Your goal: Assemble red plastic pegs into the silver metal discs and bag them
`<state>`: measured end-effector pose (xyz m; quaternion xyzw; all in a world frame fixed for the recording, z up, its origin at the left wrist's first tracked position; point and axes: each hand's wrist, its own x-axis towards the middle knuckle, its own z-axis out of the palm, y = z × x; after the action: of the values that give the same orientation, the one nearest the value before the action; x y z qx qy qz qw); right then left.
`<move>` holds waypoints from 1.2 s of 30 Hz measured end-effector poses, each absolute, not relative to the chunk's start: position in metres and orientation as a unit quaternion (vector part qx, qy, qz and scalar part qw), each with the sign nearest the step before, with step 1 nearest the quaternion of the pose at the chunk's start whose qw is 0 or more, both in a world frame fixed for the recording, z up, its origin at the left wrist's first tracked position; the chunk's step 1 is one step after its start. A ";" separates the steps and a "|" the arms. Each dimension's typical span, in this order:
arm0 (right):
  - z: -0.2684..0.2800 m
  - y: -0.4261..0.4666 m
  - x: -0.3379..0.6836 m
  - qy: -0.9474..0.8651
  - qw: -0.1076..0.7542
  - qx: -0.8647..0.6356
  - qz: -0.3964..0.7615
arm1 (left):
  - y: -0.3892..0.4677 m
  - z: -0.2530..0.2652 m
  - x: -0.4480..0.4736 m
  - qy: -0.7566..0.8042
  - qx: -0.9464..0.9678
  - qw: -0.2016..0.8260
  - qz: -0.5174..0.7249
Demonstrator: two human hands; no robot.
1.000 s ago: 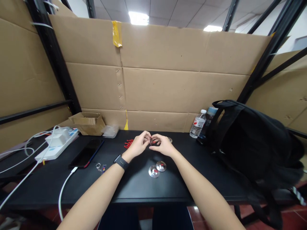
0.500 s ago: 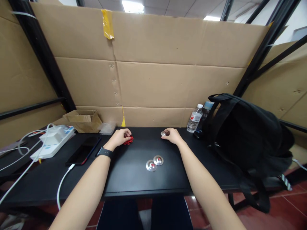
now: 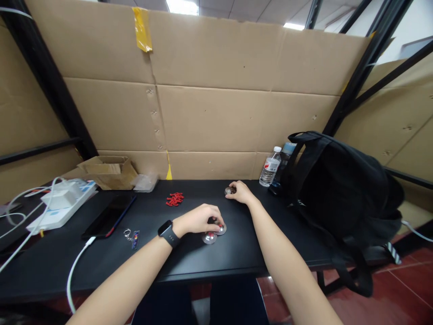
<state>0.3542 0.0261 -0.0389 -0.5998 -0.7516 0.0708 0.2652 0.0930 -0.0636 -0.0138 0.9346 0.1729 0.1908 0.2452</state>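
My left hand (image 3: 207, 218) is over two shiny round discs with raised centres, its thumb and fingers closed at the rear one. That rear disc (image 3: 222, 229) is partly covered by the fingers, with red showing at its centre. The front disc (image 3: 209, 238) overlaps it and also has a red spot in the middle. Whatever the left fingertips hold is hidden. Farther back, my right hand (image 3: 241, 192) has its fingers closed on another small silvery disc (image 3: 230, 191) at the table's rear. A pile of small red pieces (image 3: 174, 199) lies left of centre.
On the right, a black backpack (image 3: 341, 203) stands beside a water bottle (image 3: 270, 168) and a darker bottle (image 3: 286, 158). At left lie a phone (image 3: 110, 216) on a cable, a keyring (image 3: 131, 237), a power strip (image 3: 62, 210) and a paper bag (image 3: 111, 174). Cardboard (image 3: 209, 117) walls the back.
My left hand has moved from the red pile rightward and toward me onto the discs, uncovering the pile and the keyring. My right hand stays at its disc. The view has shifted slightly.
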 end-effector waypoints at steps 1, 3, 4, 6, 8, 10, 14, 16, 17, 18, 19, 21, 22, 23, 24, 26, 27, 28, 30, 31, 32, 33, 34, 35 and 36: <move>-0.038 0.025 0.353 -0.755 0.266 -0.596 0.063 | -0.064 -0.015 0.094 0.176 0.933 0.245 0.194; -0.034 0.022 0.348 -0.764 0.273 -0.582 0.051 | -0.063 -0.017 0.095 0.185 0.932 0.241 0.200; -0.030 0.020 0.346 -0.769 0.277 -0.574 0.050 | -0.062 -0.018 0.095 0.190 0.931 0.235 0.203; -0.021 0.013 0.339 -0.783 0.287 -0.545 0.080 | -0.061 -0.016 0.093 0.205 0.929 0.213 0.221; -0.010 0.004 0.332 -0.810 0.281 -0.485 0.173 | -0.058 -0.014 0.089 0.228 0.922 0.181 0.255; 0.000 -0.007 0.323 -0.831 0.238 -0.389 0.320 | -0.054 -0.011 0.083 0.257 0.909 0.145 0.294; 0.009 -0.026 0.303 -0.820 0.204 -0.300 0.443 | -0.044 -0.007 0.070 0.304 0.882 0.090 0.349; 0.007 -0.029 0.294 -0.824 0.226 -0.307 0.418 | -0.040 -0.008 0.065 0.312 0.876 0.081 0.359; 0.006 -0.029 0.291 -0.827 0.235 -0.313 0.403 | -0.039 -0.008 0.064 0.312 0.876 0.080 0.359; 0.003 -0.029 0.289 -0.830 0.239 -0.317 0.392 | -0.038 -0.009 0.063 0.311 0.877 0.080 0.357; 0.001 -0.028 0.288 -0.831 0.239 -0.319 0.388 | -0.037 -0.009 0.063 0.309 0.879 0.079 0.355; -0.002 -0.025 0.288 -0.832 0.227 -0.310 0.401 | -0.038 -0.011 0.064 0.307 0.880 0.077 0.353; -0.003 -0.023 0.289 -0.832 0.221 -0.303 0.409 | -0.038 -0.011 0.065 0.307 0.880 0.075 0.354; -0.004 -0.022 0.290 -0.834 0.218 -0.296 0.412 | -0.038 -0.011 0.065 0.309 0.879 0.073 0.356; -0.005 -0.021 0.291 -0.836 0.219 -0.292 0.410 | -0.038 -0.011 0.066 0.310 0.878 0.071 0.358; -0.004 -0.021 0.292 -0.839 0.225 -0.290 0.401 | -0.039 -0.011 0.066 0.311 0.877 0.068 0.359; -0.004 -0.021 0.292 -0.838 0.228 -0.291 0.401 | -0.039 -0.010 0.065 0.312 0.877 0.068 0.359; -0.004 -0.021 0.291 -0.836 0.230 -0.291 0.405 | -0.040 -0.009 0.065 0.313 0.877 0.067 0.359; -0.004 -0.021 0.289 -0.827 0.240 -0.291 0.418 | -0.041 -0.008 0.065 0.320 0.872 0.063 0.365; -0.004 -0.021 0.288 -0.819 0.250 -0.294 0.426 | -0.041 -0.007 0.065 0.326 0.867 0.061 0.372; -0.004 -0.021 0.288 -0.807 0.264 -0.299 0.435 | -0.041 -0.006 0.066 0.332 0.861 0.058 0.381; -0.004 -0.021 0.288 -0.793 0.279 -0.305 0.448 | -0.042 -0.006 0.066 0.338 0.853 0.055 0.394; -0.005 -0.021 0.289 -0.776 0.293 -0.311 0.464 | -0.042 -0.005 0.066 0.342 0.844 0.054 0.410; -0.005 -0.020 0.290 -0.759 0.306 -0.316 0.479 | -0.041 -0.004 0.067 0.344 0.834 0.053 0.427; -0.005 -0.020 0.291 -0.744 0.318 -0.319 0.493 | -0.041 -0.004 0.067 0.344 0.825 0.055 0.445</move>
<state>0.2911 -0.0198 -0.0051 -0.3189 -0.7445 0.4930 0.3177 0.0666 -0.0412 -0.0042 0.8250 0.3442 0.4449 0.0545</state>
